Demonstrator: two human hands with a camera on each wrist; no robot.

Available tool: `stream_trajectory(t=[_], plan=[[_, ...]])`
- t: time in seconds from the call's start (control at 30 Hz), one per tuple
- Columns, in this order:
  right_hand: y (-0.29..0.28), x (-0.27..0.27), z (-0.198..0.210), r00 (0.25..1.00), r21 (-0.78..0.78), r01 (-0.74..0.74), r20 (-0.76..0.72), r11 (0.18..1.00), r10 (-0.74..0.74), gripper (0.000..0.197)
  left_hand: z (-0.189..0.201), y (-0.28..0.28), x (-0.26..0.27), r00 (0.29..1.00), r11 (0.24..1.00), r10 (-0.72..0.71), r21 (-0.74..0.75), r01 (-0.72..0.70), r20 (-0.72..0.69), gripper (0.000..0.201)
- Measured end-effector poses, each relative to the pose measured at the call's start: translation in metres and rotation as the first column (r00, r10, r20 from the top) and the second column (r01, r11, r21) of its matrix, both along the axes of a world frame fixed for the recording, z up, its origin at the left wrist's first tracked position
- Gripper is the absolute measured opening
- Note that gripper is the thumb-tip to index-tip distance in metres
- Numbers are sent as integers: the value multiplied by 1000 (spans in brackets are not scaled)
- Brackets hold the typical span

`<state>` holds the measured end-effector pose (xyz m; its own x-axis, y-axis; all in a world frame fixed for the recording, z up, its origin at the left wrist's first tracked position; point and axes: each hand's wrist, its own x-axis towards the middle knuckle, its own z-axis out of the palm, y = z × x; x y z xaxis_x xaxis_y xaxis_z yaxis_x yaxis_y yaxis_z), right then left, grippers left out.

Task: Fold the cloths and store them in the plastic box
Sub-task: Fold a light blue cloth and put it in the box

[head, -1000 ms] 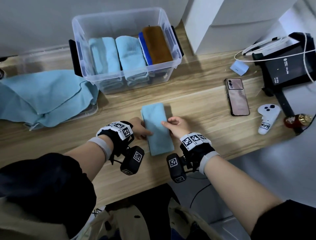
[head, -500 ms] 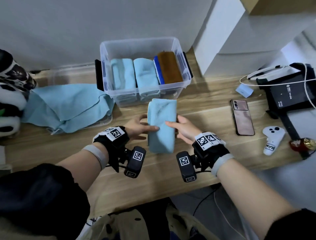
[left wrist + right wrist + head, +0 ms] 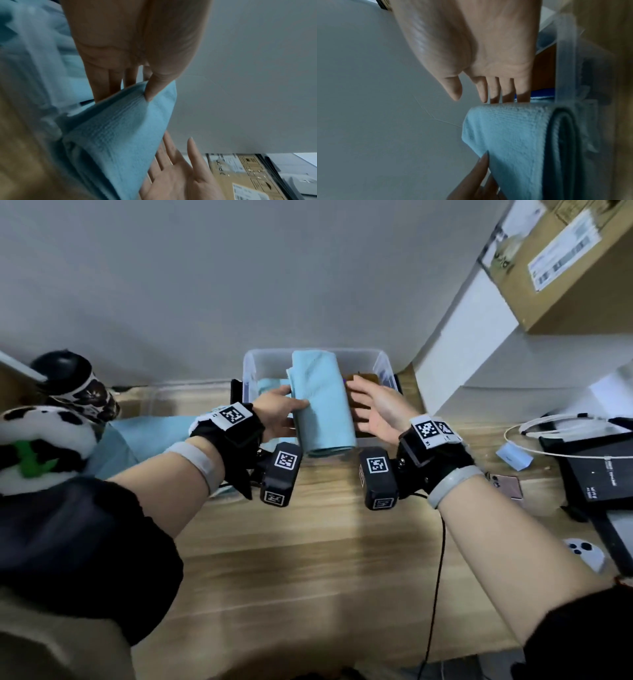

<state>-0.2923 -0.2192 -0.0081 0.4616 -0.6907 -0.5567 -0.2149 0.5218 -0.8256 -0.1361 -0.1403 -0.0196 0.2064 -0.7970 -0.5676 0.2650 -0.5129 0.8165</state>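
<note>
**Folded cloth held over the box**

The plastic box (image 3: 383, 363) lies directly beneath the folded blue cloth (image 3: 322, 402), whose long axis points away from the person. The 2 hands flank it equally: left hand (image 3: 277, 414) pinching its edge thumb-over-fingers, right hand (image 3: 375, 409) pressing with straight, spread fingers (image 3: 494, 92).

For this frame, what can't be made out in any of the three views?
- Inside of the plastic box: head view, the held light blue folded cloth and both hands cover it, so free space is unclear.
- Right hand fingers: their tips are hidden behind the cloth in both the right wrist and head views.
- Phone: head view, mostly behind the right wrist.
- Left wrist view: left side blurred.
</note>
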Motion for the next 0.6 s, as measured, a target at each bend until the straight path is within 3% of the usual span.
stream_trajectory(t=[0.23,0.6], plan=[[-41,30,-23,997,66,35,-74,997,-30,57,-20,-53,13,997,996,-3,94,-4,77,40],[-61,43,-61,972,155,57,-236,986,-20,66,-64,-77,17,988,962,-129,253,104,87,15]])
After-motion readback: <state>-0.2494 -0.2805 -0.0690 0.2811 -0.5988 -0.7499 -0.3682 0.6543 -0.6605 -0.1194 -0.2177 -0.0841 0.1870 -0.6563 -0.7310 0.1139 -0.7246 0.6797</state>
